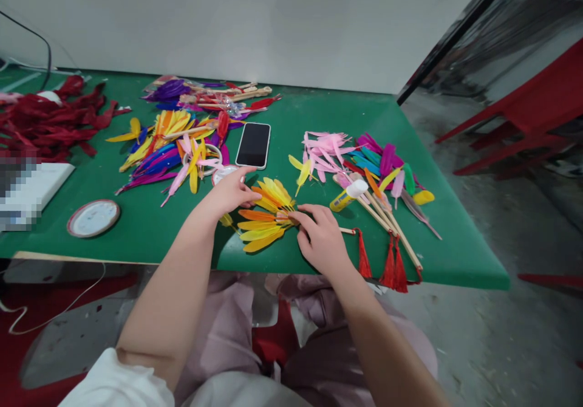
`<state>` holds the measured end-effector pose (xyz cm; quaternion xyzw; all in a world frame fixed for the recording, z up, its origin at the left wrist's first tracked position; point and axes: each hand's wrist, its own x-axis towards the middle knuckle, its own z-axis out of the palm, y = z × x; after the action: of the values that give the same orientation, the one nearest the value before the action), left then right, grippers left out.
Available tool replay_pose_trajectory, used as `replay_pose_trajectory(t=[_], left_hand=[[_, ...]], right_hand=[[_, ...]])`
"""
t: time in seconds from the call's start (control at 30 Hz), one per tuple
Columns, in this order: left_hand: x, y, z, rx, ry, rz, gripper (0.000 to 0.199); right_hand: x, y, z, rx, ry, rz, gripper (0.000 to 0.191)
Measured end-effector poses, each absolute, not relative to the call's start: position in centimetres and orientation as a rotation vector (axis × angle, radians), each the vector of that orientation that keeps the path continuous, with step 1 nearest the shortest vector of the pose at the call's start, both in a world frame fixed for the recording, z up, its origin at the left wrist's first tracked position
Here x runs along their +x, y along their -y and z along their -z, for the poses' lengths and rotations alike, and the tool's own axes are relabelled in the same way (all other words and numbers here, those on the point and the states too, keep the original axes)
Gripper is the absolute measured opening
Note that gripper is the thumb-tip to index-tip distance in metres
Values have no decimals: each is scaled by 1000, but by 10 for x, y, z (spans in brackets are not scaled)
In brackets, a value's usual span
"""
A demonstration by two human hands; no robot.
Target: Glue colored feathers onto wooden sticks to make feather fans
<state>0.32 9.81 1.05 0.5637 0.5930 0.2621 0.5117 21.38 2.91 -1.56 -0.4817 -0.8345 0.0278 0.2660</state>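
Observation:
A fan of yellow and orange feathers (262,235) lies near the front edge of the green table, its tips pointing left. My left hand (234,191) pinches a feather at the fan's upper left. At the fan's base, my right hand (319,234) presses with its fingertips and covers part of the stick. The stick's end (348,231) shows right of that hand, with a red tassel (363,255) hanging from it. Just beyond the fan lie a loose yellow feather (302,175) and a white-capped yellow glue tube (342,199).
A phone (253,146) lies behind my left hand. Feather piles (157,158) and a tape roll (203,156) are left of it. Pink feathers (325,150) and tasselled sticks (387,218) lie right. A round lid (93,218) and red cloth strips (50,118) are at far left.

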Motion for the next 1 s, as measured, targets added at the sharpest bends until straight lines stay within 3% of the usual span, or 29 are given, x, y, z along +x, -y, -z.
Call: replay_pose_trajectory(t=[0.2, 0.43, 1.0], left_hand=[[2, -99, -19, 1184, -1558, -778, 42], [2, -96, -16, 1299, -1476, -657, 61], [-4, -96, -10, 1333, -1415, -599, 62]], right_hand=[[210, -30, 14, -1253, 2301, -91, 40], [211, -31, 14, -1264, 2307, -113, 40], [211, -33, 18, -1249, 2319, -93, 38]])
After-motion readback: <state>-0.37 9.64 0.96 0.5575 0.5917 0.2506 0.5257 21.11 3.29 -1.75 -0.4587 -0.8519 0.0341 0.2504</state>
